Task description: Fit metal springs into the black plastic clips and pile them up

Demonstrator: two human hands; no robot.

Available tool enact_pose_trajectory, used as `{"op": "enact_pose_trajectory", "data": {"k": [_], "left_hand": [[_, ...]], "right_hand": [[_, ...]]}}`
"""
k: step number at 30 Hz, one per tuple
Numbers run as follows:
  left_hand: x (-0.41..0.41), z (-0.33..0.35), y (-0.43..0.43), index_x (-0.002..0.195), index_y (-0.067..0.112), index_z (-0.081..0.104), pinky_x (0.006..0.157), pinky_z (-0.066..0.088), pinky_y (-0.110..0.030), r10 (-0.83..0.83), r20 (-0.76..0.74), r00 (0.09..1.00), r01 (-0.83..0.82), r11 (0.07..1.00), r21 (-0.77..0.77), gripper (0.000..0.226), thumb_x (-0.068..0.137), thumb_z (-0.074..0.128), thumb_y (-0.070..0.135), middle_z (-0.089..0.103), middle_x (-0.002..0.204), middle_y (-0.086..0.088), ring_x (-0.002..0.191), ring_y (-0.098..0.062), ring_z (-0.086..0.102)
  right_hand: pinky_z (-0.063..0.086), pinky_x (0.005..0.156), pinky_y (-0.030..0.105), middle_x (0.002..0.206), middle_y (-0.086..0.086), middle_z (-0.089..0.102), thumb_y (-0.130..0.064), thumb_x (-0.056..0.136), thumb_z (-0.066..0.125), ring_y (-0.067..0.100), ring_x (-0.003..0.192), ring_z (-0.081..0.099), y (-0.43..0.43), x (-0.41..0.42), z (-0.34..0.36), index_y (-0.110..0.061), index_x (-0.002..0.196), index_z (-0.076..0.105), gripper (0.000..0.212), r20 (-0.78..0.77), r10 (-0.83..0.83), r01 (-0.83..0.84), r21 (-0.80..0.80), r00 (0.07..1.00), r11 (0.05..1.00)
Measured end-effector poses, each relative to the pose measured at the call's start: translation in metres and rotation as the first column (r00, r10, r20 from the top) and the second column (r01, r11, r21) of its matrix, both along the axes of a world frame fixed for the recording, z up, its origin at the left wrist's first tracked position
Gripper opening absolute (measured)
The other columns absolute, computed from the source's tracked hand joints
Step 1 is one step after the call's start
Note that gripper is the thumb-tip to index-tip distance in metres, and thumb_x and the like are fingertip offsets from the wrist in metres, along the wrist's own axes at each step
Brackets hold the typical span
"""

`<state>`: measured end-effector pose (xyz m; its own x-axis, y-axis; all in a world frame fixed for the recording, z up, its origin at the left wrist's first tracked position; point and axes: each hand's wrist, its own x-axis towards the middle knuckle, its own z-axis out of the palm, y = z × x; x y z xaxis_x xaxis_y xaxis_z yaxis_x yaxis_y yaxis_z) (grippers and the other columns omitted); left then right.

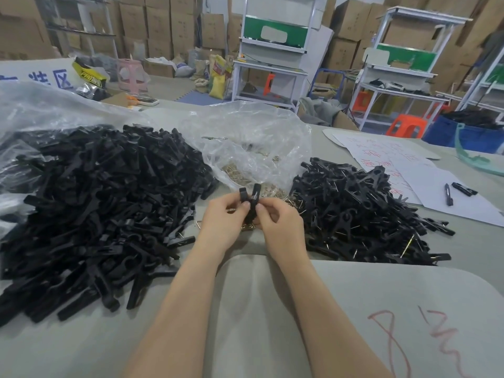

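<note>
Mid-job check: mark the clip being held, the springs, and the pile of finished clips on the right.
held clip [249,197], head view, its forked top end.
springs [237,175], head view, middle of the brassy heap.
finished pile [354,211], head view, middle of the heap.

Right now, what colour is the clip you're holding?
Black; the clip shows best in the head view.
</note>
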<state>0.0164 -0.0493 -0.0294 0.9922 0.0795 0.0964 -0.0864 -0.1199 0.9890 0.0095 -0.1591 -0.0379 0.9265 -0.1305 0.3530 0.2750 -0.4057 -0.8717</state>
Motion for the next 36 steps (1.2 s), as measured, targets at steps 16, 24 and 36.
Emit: {"op": "enact_pose_trajectory", "data": {"k": [16,24,36], "left_hand": [[0.0009,0.0006,-0.0028,0.089,0.017,0.067,0.093,0.049,-0.038,-0.024,-0.100,0.995,-0.004,0.962,-0.272,0.019,0.094,0.054,0.004,0.070,0.096,-0.014,0.090,-0.022,0.063],[0.0039,-0.0062,-0.0002,0.094,0.021,0.068,0.085,0.051,-0.030,0.058,-0.009,0.998,-0.058,0.998,0.026,0.015,0.089,0.064,0.008,0.068,0.086,0.003,0.088,-0.016,0.064],[-0.0008,-0.0058,-0.0028,0.098,0.019,0.069,0.077,0.047,-0.022,0.117,0.165,0.979,-0.164,0.937,0.309,0.018,0.088,0.059,0.007,0.067,0.087,0.006,0.081,-0.010,0.062]], "right_hand": [[0.044,0.068,0.007,0.074,-0.013,0.063,-0.008,0.084,0.068,-0.004,0.068,0.061,0.0021,0.0006,-0.0017,-0.038,0.081,0.057,0.032,0.070,-0.028,0.021,0.097,0.997,0.995],[0.053,0.082,0.023,0.084,-0.007,0.072,-0.009,0.090,0.060,0.007,0.083,0.068,0.0020,-0.0002,0.0019,-0.018,0.091,0.070,0.014,0.030,0.019,-0.022,0.102,0.999,0.995],[0.058,0.081,0.039,0.081,0.008,0.073,-0.013,0.081,0.074,0.015,0.075,0.070,-0.0075,0.0042,0.0050,-0.010,0.085,0.067,0.009,-0.180,0.173,-0.114,0.299,0.968,0.947]]}}
